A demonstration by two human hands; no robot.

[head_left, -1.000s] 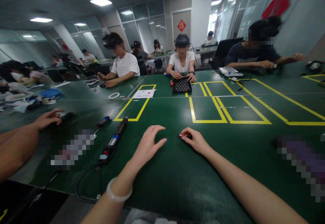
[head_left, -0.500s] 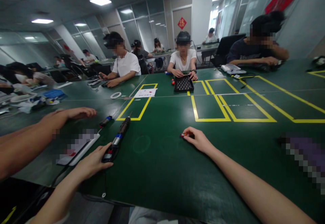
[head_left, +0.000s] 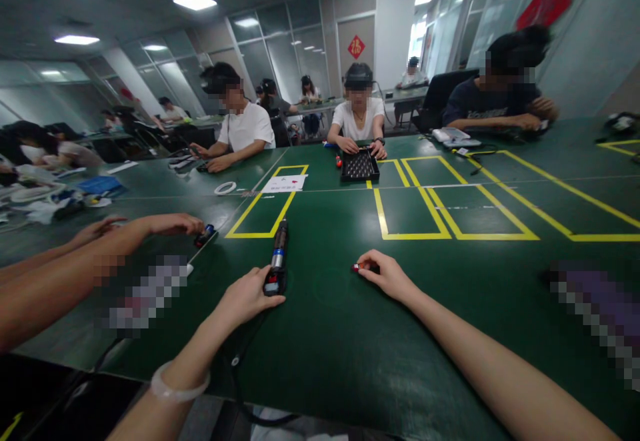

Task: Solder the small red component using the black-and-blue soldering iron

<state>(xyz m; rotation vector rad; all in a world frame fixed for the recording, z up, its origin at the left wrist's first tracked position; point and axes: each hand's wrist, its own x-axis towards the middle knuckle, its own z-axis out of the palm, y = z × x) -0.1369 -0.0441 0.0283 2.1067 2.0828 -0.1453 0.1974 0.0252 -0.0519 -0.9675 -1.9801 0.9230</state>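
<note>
My left hand (head_left: 255, 291) has its thumb and fingers around the rear end of a corded electric screwdriver (head_left: 279, 252), black with a silver and blue band. The tool lies along the green table, its tip pointing away from me, and its black cable (head_left: 233, 374) runs back past my wrist to the table's edge. To the right, my right hand (head_left: 383, 271) rests low over the table, closed in a pinch on a small red object (head_left: 356, 268). Its kind is too small to make out, and the fingers partly cover it.
At left, a co-worker's hand (head_left: 183, 223) reaches to a second blue-and-black tool (head_left: 205, 235) near a blurred device (head_left: 150, 291). Yellow tape outlines (head_left: 415, 236) mark the green table (head_left: 320, 368). Opposite, a person handles a black tray (head_left: 360, 166). A blurred purple object (head_left: 600, 314) lies at right.
My left hand has gone left to the electric screwdriver, closed on it and brought it rightward. My right hand stays in place with its red object. The co-worker's hand has reached the other tool.
</note>
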